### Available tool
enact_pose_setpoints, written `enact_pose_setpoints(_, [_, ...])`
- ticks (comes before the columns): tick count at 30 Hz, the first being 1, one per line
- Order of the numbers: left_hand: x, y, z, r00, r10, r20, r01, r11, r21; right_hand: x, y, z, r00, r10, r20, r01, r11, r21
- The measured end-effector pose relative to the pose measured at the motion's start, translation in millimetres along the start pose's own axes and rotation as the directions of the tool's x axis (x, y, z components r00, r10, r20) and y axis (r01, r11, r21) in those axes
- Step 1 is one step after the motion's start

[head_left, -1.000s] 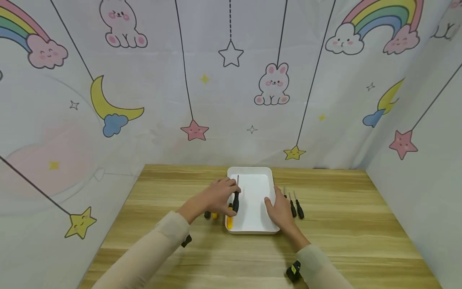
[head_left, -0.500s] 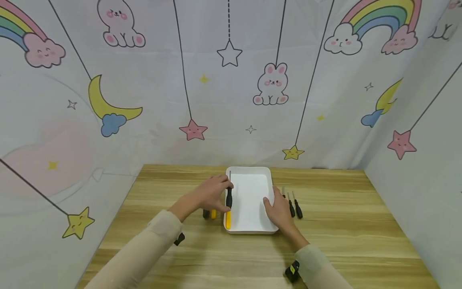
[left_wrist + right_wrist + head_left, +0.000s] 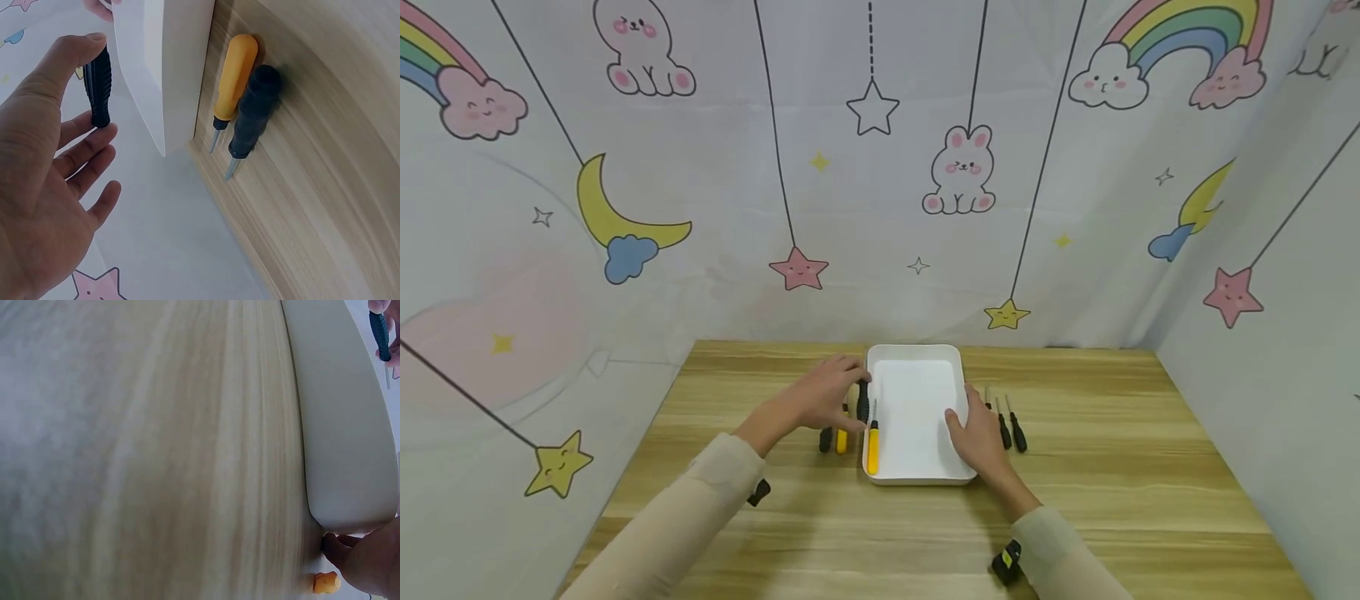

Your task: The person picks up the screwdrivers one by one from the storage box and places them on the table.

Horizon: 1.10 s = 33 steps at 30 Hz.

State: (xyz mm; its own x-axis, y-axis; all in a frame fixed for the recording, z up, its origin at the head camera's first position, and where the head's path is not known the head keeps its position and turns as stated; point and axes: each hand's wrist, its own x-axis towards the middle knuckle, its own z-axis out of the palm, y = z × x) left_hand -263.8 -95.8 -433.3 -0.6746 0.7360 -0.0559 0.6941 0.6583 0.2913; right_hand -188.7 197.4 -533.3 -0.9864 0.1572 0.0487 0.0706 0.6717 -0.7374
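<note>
My left hand (image 3: 816,400) holds a black-handled screwdriver (image 3: 862,402) between thumb and fingertips, above the left rim of the white tray (image 3: 925,433). In the left wrist view, the black handle (image 3: 99,87) spans from thumb to fingertips. Its thin shaft shows only in the right wrist view. Inside the tray, along its left side, lies a yellow-handled screwdriver (image 3: 873,450). My right hand (image 3: 979,433) grips the tray's right wall, with the thumb over the inside and the fingers outside.
Left of the tray lie a yellow screwdriver (image 3: 237,75) and a thick black screwdriver (image 3: 255,109). On the right are several black-handled screwdrivers (image 3: 1017,435), one partly behind my hand. An orange piece (image 3: 326,582) shows near the right fingers. A patterned curtain (image 3: 880,208) stands behind the table.
My left hand has carried the black screwdriver leftward, from above the tray's inside to its left rim, uncovering the yellow screwdriver inside. The right hand keeps its grip on the tray.
</note>
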Motion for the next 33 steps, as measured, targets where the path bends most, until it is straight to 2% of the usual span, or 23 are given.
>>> enact_pose_setpoints(24, [-10.0,-17.2,0.2,1.000,0.019,-0.016,-0.018,1.000,0.022,-1.8,0.1,-1.0,1.000,-0.008,0.011,0.008,1.000,0.012])
enact_pose_setpoints(33, [-16.1,-29.9,6.5,1.000,-0.017,-0.001,0.017,0.999,0.036,-2.3,1.3,-0.3,1.000,-0.003,0.009,0.003,1.000,0.007])
